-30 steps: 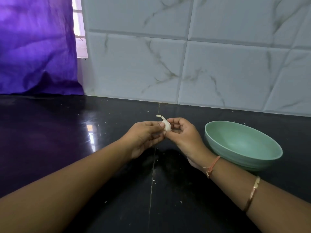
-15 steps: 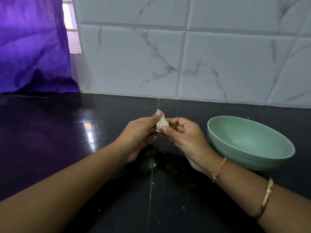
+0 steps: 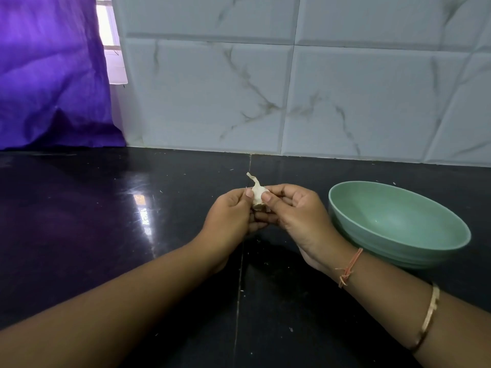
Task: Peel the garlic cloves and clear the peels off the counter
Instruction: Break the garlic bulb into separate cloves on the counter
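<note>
A garlic clove (image 3: pixel 257 195) is pinched between the left hand (image 3: pixel 229 216) and right hand (image 3: pixel 297 216) above the black bench (image 3: pixel 79 221). A green bowl (image 3: pixel 398 229) is positioned just right of the hands.

The garlic clove (image 3: pixel 257 193) is partly hidden between the left hand (image 3: pixel 231 216) and right hand (image 3: pixel 297 216). The right wrist (image 3: pixel 336 257) covers part of the green bowl (image 3: pixel 398 219). Specks (image 3: pixel 291 329) on the worktop (image 3: pixel 93 235) are too small to identify.

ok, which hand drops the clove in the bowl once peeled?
Probably right: the right hand pinches the garlic clove and sits next to the green bowl; the left hand lies farther from it.
</note>
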Demonstrator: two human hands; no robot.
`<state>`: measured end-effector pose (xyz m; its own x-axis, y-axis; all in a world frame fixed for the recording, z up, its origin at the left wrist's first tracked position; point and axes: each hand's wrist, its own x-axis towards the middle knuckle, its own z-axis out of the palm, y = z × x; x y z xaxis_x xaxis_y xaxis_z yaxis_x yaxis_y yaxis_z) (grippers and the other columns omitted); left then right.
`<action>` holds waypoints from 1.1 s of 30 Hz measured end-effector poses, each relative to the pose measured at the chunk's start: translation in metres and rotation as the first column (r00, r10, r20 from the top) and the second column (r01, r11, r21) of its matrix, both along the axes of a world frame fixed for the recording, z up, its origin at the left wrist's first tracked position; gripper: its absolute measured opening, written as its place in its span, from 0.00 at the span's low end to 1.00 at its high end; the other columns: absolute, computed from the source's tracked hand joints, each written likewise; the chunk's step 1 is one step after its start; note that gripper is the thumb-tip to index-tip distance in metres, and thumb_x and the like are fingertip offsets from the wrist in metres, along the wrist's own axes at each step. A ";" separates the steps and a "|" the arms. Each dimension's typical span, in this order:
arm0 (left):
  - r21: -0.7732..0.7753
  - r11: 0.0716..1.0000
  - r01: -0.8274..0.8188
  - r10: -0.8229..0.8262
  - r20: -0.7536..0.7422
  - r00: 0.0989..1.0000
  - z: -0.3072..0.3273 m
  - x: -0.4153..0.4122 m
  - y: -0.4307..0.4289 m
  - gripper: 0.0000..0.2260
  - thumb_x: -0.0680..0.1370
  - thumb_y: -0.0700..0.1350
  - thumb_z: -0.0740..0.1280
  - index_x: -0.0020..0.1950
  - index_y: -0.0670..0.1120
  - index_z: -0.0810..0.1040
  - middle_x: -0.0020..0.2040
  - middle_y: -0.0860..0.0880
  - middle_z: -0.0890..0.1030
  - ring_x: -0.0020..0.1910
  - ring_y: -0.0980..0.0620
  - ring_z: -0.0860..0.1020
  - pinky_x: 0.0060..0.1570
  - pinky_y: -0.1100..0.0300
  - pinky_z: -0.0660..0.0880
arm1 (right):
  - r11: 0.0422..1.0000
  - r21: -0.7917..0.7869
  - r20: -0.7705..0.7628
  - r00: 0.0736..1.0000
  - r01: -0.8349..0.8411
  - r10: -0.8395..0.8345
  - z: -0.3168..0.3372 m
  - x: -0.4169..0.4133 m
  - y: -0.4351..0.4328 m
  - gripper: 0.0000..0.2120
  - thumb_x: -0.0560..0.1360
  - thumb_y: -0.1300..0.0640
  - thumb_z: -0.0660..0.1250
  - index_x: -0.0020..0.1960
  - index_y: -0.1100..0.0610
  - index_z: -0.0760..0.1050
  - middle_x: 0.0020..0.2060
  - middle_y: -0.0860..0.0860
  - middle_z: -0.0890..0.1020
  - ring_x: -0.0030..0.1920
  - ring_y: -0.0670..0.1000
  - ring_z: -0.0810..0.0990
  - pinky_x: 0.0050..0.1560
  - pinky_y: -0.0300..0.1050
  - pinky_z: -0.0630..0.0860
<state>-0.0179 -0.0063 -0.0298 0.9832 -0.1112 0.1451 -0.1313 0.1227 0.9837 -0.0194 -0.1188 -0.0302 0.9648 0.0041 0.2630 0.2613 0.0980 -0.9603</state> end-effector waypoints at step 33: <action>-0.146 0.987 -0.071 0.058 -0.087 0.994 -0.001 -0.004 -0.003 0.06 0.75 0.38 0.68 0.43 0.36 0.81 0.39 0.38 0.81 0.36 0.46 0.78 0.35 0.63 0.79 | 0.812 -0.468 0.309 0.925 0.350 -0.221 -0.004 0.001 0.006 0.09 0.78 0.62 0.56 0.43 0.61 0.74 0.33 0.53 0.79 0.36 0.56 0.80 0.41 0.54 0.77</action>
